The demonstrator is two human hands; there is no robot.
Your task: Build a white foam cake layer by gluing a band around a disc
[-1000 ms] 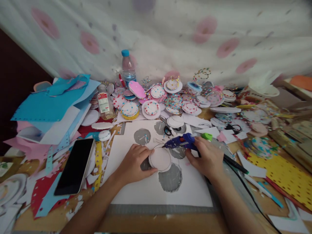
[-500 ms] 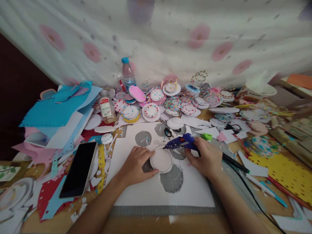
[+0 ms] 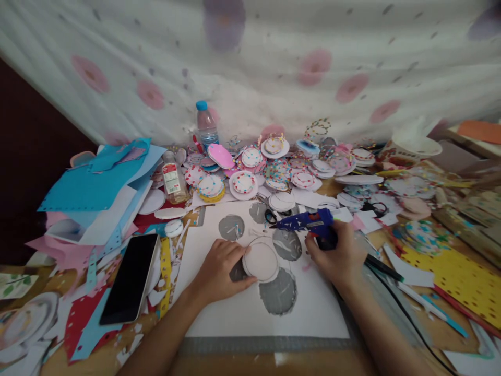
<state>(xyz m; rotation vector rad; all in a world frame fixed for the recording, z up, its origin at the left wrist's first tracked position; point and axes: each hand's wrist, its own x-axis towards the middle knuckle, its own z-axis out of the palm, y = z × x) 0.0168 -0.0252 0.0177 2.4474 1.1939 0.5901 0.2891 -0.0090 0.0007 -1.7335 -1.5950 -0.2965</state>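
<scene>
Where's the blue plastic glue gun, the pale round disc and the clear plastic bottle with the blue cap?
Blue plastic glue gun [image 3: 307, 222]: head view, side of its body.
Pale round disc [image 3: 261, 259]: head view, centre of its top face.
Clear plastic bottle with the blue cap [image 3: 206, 125]: head view, its upper side.

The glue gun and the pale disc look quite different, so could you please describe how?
The glue gun is mainly blue, while the disc is pale. The glue gun has a narrow tip; the disc is flat and round. The right hand grips the glue gun, while the left hand holds the disc's edge. Both are hand-held.
</scene>
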